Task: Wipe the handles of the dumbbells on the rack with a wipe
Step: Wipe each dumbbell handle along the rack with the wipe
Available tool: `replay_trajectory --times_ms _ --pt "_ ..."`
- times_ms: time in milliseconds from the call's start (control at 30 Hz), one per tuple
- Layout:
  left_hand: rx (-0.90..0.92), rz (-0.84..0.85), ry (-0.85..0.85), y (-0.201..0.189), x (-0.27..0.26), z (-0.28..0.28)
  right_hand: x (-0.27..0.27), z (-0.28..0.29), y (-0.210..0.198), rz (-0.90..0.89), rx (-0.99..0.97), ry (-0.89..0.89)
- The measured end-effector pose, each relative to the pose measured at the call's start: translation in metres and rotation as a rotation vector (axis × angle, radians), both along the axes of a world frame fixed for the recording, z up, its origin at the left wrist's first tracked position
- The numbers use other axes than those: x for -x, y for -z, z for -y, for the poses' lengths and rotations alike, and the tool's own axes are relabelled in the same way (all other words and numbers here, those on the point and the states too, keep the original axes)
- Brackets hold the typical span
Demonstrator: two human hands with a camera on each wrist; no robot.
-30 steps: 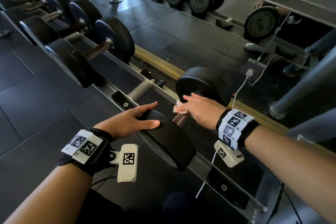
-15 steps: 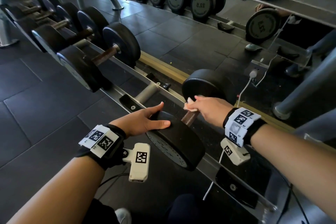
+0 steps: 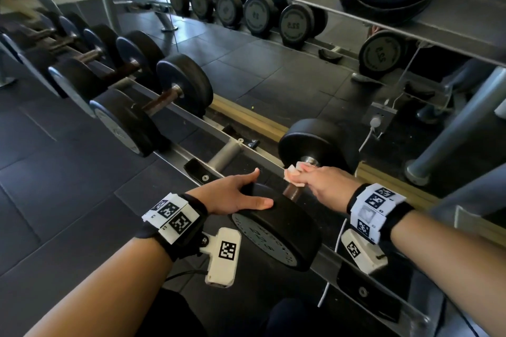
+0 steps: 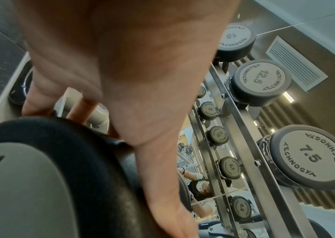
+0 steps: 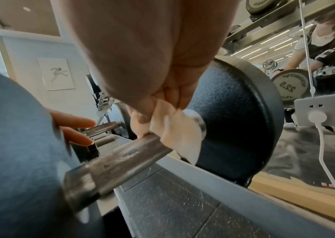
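Observation:
A black dumbbell lies across the low rack rails (image 3: pixel 262 159), its near head (image 3: pixel 282 235) toward me and its far head (image 3: pixel 317 142) by the mirror. My left hand (image 3: pixel 241 194) rests with straight fingers on top of the near head (image 4: pixel 60 145). My right hand (image 3: pixel 320 180) grips a folded white wipe (image 3: pixel 291 174) around the brown metal handle (image 3: pixel 293 191) close to the far head. In the right wrist view the wipe (image 5: pixel 179 133) is wrapped on the handle (image 5: pixel 126 156) right at the collar of the far head (image 5: pixel 234 120).
More dumbbells (image 3: pixel 153 101) sit in a row on the same rack to the left. An upper shelf (image 3: pixel 410 0) with larger dumbbells overhangs at top right. A mirror behind the rack reflects dumbbells (image 3: pixel 295 23). A white cable (image 3: pixel 367 137) hangs from a wall socket.
My right hand has slid the wipe along the handle away from me, toward the far head. The left hand has stayed on the near head. The head view has shifted closer.

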State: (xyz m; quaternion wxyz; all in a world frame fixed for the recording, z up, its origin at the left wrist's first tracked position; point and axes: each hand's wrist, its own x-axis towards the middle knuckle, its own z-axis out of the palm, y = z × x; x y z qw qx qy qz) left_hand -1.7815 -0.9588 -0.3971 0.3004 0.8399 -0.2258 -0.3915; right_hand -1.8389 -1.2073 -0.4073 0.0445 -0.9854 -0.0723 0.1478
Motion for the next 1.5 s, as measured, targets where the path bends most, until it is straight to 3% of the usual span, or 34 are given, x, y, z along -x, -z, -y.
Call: replay_trajectory --times_ms 167,267,500,700,900,1100,1200,1300,1500 --pt "0.002 0.084 0.076 0.005 -0.014 -0.001 -0.007 -0.012 -0.004 -0.080 -0.127 0.049" --pt "0.027 0.160 0.089 -0.001 -0.037 -0.007 -0.030 -0.022 -0.019 -0.030 -0.220 0.073" --pt "0.229 0.536 -0.181 -0.035 -0.132 -0.082 -0.131 -0.078 -0.056 0.103 -0.347 0.117" --pt "0.203 0.721 -0.313 -0.057 -0.215 -0.150 -0.250 -0.149 -0.074 0.141 -0.480 0.175" --pt "-0.016 0.651 -0.397 -0.058 -0.251 -0.190 -0.318 -0.211 -0.079 0.069 -0.560 0.242" --pt "-0.084 0.624 -0.523 -0.036 -0.277 -0.212 -0.355 -0.230 -0.039 0.132 -0.548 0.241" --pt "0.010 0.467 -0.630 -0.012 -0.277 -0.223 -0.366 -0.236 -0.014 0.144 -0.436 0.134" --pt "0.107 0.482 -0.699 0.004 -0.275 -0.223 -0.376 -0.242 0.008 0.143 -0.221 -0.071" --pt "0.184 0.424 -0.707 0.006 -0.276 -0.227 -0.370 -0.244 0.027 0.216 -0.275 -0.098"
